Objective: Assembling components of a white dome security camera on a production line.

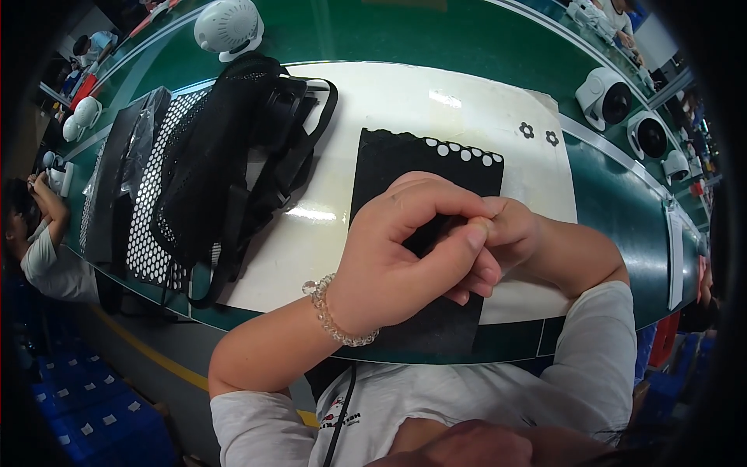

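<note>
My left hand [397,253], with a clear bead bracelet [331,315] at its wrist, comes in from the lower left. My right hand [515,232] meets it from the right, and the fingertips of both are pinched together. Whatever they may hold between them is too small or hidden to name. Below the hands lies a black sheet [397,167] with a scalloped upper edge and several white round spots along its upper right part. It rests on a white board [459,97]. Two dark flower-shaped pieces, one flower [527,131] beside another flower [552,138], lie at the board's upper right.
At left on the green table [334,31] lie a black mesh bag [206,163] with straps, a sheet with white honeycomb spots [148,202] and dark sheets in clear plastic [117,187]. White rounded devices [229,27] stand around the table. Another person [58,261] sits at far left.
</note>
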### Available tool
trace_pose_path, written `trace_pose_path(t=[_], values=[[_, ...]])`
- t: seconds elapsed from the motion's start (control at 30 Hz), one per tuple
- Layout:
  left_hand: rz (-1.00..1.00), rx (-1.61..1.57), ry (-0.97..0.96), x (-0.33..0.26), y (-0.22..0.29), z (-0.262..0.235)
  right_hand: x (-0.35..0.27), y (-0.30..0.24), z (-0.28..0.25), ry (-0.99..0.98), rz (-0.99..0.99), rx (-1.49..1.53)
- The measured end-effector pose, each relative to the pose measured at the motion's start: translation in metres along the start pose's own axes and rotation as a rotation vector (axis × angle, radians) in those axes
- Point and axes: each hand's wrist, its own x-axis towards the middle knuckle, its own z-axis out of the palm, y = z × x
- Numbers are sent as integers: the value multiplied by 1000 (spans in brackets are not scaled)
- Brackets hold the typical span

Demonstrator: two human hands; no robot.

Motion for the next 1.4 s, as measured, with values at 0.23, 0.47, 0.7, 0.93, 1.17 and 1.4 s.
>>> trace_pose_path(t=[0.23,0.47,0.7,0.93,1.17,1.4], values=[[-87,-35,-8,0,1,-1,-1,-1,-3,-6,11,-52],[49,33,-19,2,-6,-2,-1,-1,-5,-15,27,-49],[57,43,-11,2,-7,-2,0,0,-6,-45,25,-31],[36,27,1,3,-5,1,-1,0,-6,-57,25,-19],[38,38,7,3,-5,2,-1,1,-7,-77,26,-10],[66,74,5,4,-5,-1,1,0,-7,-80,36,-23]])
